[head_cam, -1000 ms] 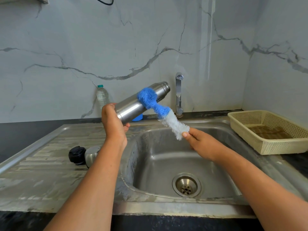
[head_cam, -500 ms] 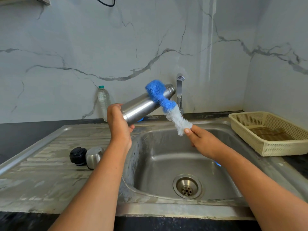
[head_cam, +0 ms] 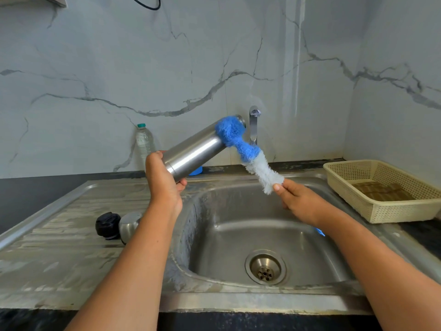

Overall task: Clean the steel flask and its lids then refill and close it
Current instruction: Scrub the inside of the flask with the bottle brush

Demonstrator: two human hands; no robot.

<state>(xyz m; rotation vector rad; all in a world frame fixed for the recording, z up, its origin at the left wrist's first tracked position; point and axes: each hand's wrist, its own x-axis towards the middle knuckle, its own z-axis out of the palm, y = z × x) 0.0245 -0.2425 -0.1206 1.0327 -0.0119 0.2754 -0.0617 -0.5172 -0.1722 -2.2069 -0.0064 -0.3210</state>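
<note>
While the left hand grips the base of the steel flask, the flask is held tilted above the left rim of the sink, its mouth raised toward the tap. A bottle brush lies across the flask's upper end: its blue bristles press on the neck and hide the mouth, and its white bristles run down to the right hand, whose fingers are closed on the brush just below the bristles, over the basin. To the left of the sink bowl, on the draining board, lie a black lid and a steel cap, touching each other. Behind the sink, against the marble wall, stands a clear plastic bottle with a green cap. To the right of the sink sits a cream basket.
</note>
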